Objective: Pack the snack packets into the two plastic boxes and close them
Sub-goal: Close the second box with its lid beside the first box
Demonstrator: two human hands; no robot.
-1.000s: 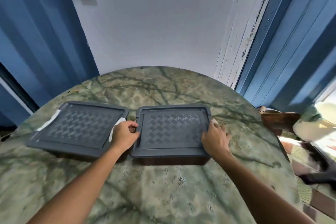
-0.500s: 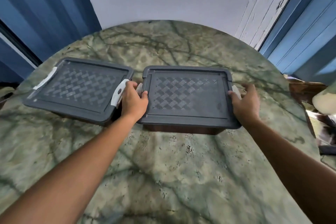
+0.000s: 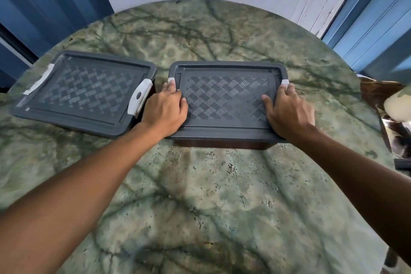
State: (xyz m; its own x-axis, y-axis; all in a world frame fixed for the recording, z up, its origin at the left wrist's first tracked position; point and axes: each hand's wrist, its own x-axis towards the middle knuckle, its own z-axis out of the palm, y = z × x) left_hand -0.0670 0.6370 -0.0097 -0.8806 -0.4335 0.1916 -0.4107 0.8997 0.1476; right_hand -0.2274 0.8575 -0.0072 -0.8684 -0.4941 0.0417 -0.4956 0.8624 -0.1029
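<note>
- Green marble tabletop (image 3: 200, 184), two lidded grey boxes side by side.
- I see the left hand (image 3: 165, 110) and right hand (image 3: 289, 113) gripping the right box (image 3: 224, 98) at its ends, thumbs on the lid.
- Fingers seem to cover the white latches.
- Left box (image 3: 84, 93) sits untouched, just beside.

Both bare forearms reach forward from the bottom corners, converging on the right box (image 3: 226, 100) as landmark. The left hand (image 3: 165, 108) clasps its left edge, thumb on the lid and fingers (image 3: 170, 84) curled over the side. The right hand (image 3: 289, 111) mirrors it on the right edge, thumb on the lid.
</note>
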